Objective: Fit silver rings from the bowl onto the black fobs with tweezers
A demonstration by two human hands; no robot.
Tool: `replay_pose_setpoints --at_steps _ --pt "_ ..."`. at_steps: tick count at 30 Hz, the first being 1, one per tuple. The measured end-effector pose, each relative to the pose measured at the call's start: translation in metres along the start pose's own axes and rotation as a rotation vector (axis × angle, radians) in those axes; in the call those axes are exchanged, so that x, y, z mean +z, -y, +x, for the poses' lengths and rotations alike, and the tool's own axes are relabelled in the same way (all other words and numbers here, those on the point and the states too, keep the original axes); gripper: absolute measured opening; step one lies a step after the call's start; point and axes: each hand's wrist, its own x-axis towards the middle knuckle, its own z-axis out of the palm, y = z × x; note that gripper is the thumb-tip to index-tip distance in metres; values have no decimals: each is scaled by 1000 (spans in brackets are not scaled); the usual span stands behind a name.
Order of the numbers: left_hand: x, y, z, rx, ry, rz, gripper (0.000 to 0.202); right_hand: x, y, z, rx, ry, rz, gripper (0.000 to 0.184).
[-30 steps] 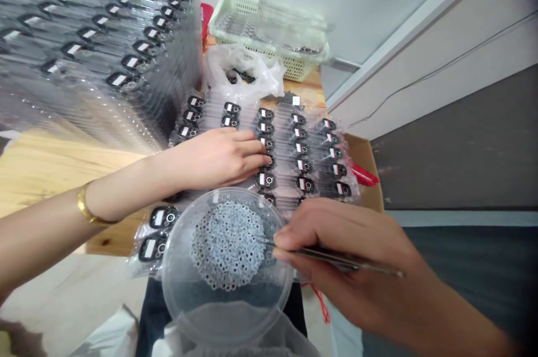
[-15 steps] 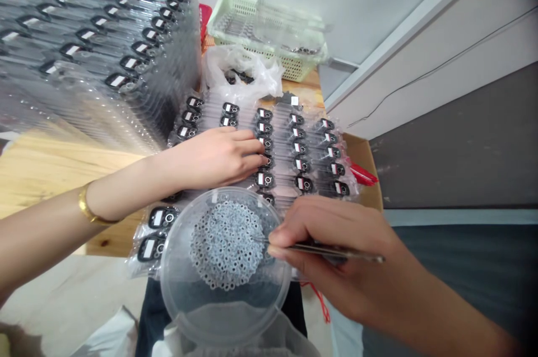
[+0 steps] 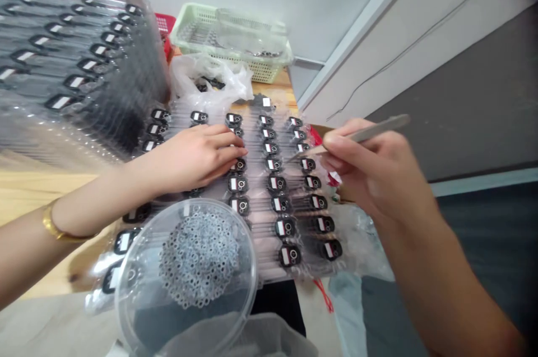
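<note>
My right hand (image 3: 374, 163) pinches a pair of metal tweezers (image 3: 384, 127). Their thin tips reach left over the rows of small black oval parts (image 3: 278, 183); whether they grip anything is too small to tell. These parts carry white labels and lie in a clear plastic tray (image 3: 263, 264). Palm down, my left hand (image 3: 202, 155) rests on the middle of the tray, fingers stretched out beside one column of parts. In front of it stands a round clear tub (image 3: 247, 295) with a heap of small silvery rings (image 3: 202, 262).
At the left rises a tall stack of filled clear trays (image 3: 84, 82). Behind the tray are a crumpled plastic bag (image 3: 237, 79), a pale green basket (image 3: 269, 68) and a red basket (image 3: 163, 23). A wooden table (image 3: 21, 189) lies beneath, with a wall on the right.
My right hand has lifted the tweezers out of the tub and carried them forward and right over the tray. My left hand stays on the tray. The whole view has shifted.
</note>
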Motion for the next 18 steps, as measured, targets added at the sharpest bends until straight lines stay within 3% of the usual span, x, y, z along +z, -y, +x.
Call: replay_pose_setpoints --at_steps 2,5,9,18 --pt "2 1 7 12 -5 -16 35 -2 -21 11 146 -80 161 16" --pt "4 0 17 74 5 -57 35 2 -44 18 287 -122 199 17" --pt "7 -4 29 164 37 -101 34 4 -51 17 246 -96 106 15" --pt "12 -8 51 218 77 -98 36 -1 -45 14 196 -72 -80 16"
